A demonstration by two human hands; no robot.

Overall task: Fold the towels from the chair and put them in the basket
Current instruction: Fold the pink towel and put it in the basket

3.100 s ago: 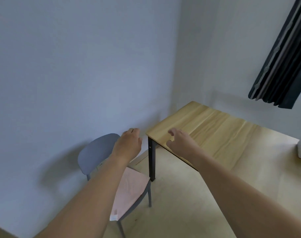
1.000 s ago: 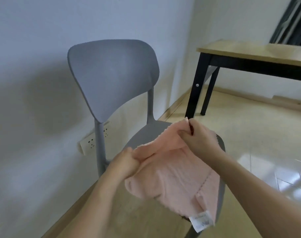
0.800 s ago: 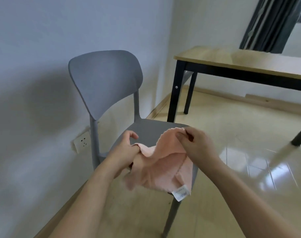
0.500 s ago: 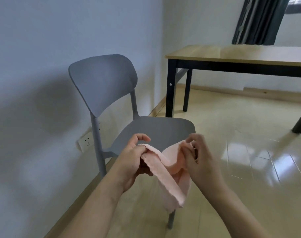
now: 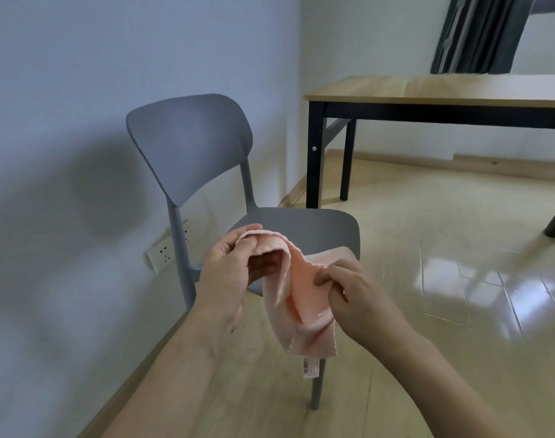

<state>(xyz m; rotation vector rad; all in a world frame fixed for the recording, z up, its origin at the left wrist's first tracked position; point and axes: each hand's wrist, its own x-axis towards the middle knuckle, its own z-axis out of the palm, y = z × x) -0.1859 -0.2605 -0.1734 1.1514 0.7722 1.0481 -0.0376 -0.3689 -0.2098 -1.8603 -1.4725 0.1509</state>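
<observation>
I am watching both hands working in front of the chair (image 5: pixel 270 222), out over its front edge.

Towel (image 5: pixel 298 298): pink, off the seat, hanging in the air before the chair. It is bunched, not flat. Its long axis is running down and slightly right, from a looped top edge to a ragged hem with a white tag (image 5: pixel 311 368) dangling below.

Left hand (image 5: pixel 228 273): holding the top loop, thumb and fingers pinched on the fabric, the cloth draping over the fingertips. This grip is carrying the weight.

Right hand (image 5: pixel 355 295): pinching the towel's right side partway down, fingers narrow on a fold. It is lower than the left hand and farther from the chair back.

So the towel is lying below and between the two grips, most of its length hanging beneath the right hand. I am judging the free hem nearer the right hand; that hand looks better placed to slide down and find a corner.

Chair seat: bare where I can see it; part is hidden behind the hands and cloth.

Worktop (image 5: pixel 428 90): standing beyond the chair, to its right, nothing on it in view. It looks a likely surface for folding.

Basket: not in view.

Stage, as I judge it: towel picked up, folding not yet begun.
</observation>
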